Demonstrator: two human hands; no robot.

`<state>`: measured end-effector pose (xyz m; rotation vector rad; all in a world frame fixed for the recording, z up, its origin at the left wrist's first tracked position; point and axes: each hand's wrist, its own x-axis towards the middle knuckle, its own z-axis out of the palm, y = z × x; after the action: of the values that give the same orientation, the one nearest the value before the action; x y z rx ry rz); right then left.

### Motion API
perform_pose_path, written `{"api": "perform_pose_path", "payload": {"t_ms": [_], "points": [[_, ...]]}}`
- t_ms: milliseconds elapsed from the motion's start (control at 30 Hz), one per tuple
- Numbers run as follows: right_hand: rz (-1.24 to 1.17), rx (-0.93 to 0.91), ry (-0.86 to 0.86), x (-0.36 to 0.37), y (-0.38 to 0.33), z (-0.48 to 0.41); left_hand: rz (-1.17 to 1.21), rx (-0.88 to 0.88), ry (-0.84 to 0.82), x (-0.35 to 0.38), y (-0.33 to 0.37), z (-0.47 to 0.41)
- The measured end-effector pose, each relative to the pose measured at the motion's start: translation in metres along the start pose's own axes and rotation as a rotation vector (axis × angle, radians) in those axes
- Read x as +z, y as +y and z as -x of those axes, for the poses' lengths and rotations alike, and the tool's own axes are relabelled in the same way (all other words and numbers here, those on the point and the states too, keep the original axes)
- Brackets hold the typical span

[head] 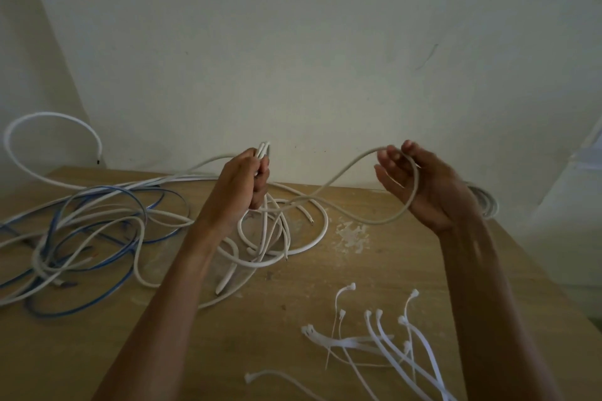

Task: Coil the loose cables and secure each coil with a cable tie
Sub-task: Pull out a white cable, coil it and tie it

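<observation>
cable ties (345, 342): nearest of all, a loose scatter of white ties on the table (325, 303) beside the right forearm, none in use yet.
left hand (242, 179): raised above the table, fist closed round a bundle of loops (264, 150) of the white cable, their bends poking out above the knuckles.
right hand (420, 189): well apart from the left, palm up, fingers relaxed and not closed; the cable lies draped across the palm between thumb and fingers.
white cable (374, 222): sags slack from the right palm back to the left fist; the rest trails in wide curls on the table below the left hand.
step in hand: by my reading, coiling, partway through this cable; tying not begun.
loose pile (97, 225): blue and white cables tangled at the left of the table, touched by neither hand.
coil (487, 202): what looks like a wound pale coil behind the right wrist, mostly hidden (cannot tell whether it is tied).
handling: likely light and springy rather than limp; it keeps open curves, so loops will probably want to fan apart, and the smooth jacket may slip.
where to hold: best to pinch all loops together at one spot, as the left fist does, and set the tie just beside that grip.
</observation>
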<state>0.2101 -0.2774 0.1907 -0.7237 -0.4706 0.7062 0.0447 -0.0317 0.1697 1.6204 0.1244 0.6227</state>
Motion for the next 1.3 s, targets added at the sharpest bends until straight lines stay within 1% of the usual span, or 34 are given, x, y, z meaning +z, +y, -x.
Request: {"api": "perform_pose_path", "payload": {"t_ms": [67, 100, 133, 200, 233, 267, 300, 367, 400, 467, 533, 600, 667, 733, 800, 833, 933, 967, 1000, 1033, 1067, 1100, 1133, 1200, 1300], "points": [[0.034, -0.067, 0.056, 0.009, 0.004, -0.001, -0.019, 0.043, 0.031, 0.004, -0.001, 0.001], [0.116, -0.074, 0.058, 0.013, 0.006, 0.0, 0.001, 0.059, 0.032, 0.006, -0.002, 0.001], [0.245, -0.073, 0.067, 0.019, 0.008, 0.002, 0.045, 0.074, 0.022, 0.009, -0.003, 0.001], [0.534, -0.094, 0.145, 0.035, 0.018, 0.006, 0.17, 0.069, -0.015, 0.017, -0.003, 0.001], [0.633, -0.136, 0.197, 0.044, 0.024, 0.009, 0.219, 0.047, -0.042, 0.023, -0.002, 0.001], [0.679, -0.195, 0.233, 0.053, 0.032, 0.011, 0.247, 0.017, -0.068, 0.031, -0.001, 0.002], [0.681, -0.249, 0.236, 0.063, 0.039, 0.014, 0.252, -0.013, -0.087, 0.039, -0.001, 0.004], [0.663, -0.285, 0.133, 0.082, 0.053, 0.021, 0.21, -0.042, -0.1, 0.055, -0.002, 0.009], [0.701, -0.283, 0.08, 0.088, 0.062, 0.024, 0.199, -0.048, -0.092, 0.062, -0.002, 0.012], [0.835, -0.308, 0.087, 0.094, 0.078, 0.025, 0.244, -0.076, -0.05, 0.072, -0.002, 0.017], [0.912, -0.389, 0.172, 0.096, 0.09, 0.025, 0.349, -0.122, -0.024, 0.076, -0.001, 0.02], [1.066, -0.562, 0.225, 0.096, 0.095, 0.025, 0.482, -0.17, -0.032, 0.075, 0.003, 0.021], [1.238, -0.728, 0.203, 0.095, 0.098, 0.026, 0.608, -0.189, -0.049, 0.071, 0.004, 0.019], [1.275, -0.771, 0.105, 0.097, 0.097, 0.028, 0.721, -0.209, -0.037, 0.065, 0.006, 0.016], [1.276, -0.732, -0.005, 0.097, 0.093, 0.03, 0.853, -0.242, -0.032, 0.056, 0.008, 0.011], [1.279, -0.678, -0.049, 0.096, 0.09, 0.03, 0.908, -0.255, -0.033, 0.05, 0.009, 0.009], [1.3, -0.38, -0.194, 0.096, 0.089, 0.032, 1.057, -0.282, -0.038, 0.031, 0.014, 0.004], [1.377, -0.285, -0.25, 0.095, 0.09, 0.032, 1.1, -0.272, -0.045, 0.025, 0.016, 0.003], [1.511, -0.227, -0.298, 0.093, 0.091, 0.031, 1.11, -0.253, -0.044, 0.02, 0.016, 0.002], [1.679, -0.217, -0.326, 0.091, 0.09, 0.031, 1.097, -0.232, -0.027, 0.016, 0.015, 0.001], [1.83, -0.253, -0.329, 0.089, 0.088, 0.031, 1.075, -0.211, -0.005, 0.014, 0.014, 0.001], [1.917, -0.302, -0.291, 0.088, 0.084, 0.031, 1.068, -0.197, 0.018, 0.014, 0.013, 0.0], [1.932, -0.343, -0.226, 0.086, 0.079, 0.031, 1.079, -0.186, 0.045, 0.014, 0.013, 0.0], [1.853, -0.426, -0.077, 0.085, 0.068, 0.032, 1.129, -0.156, 0.11, 0.016, 0.015, 0.0], [1.718, -0.623, 0.127, 0.083, 0.062, 0.03, 1.223, -0.123, 0.215, 0.022, 0.019, 0.0]]}}
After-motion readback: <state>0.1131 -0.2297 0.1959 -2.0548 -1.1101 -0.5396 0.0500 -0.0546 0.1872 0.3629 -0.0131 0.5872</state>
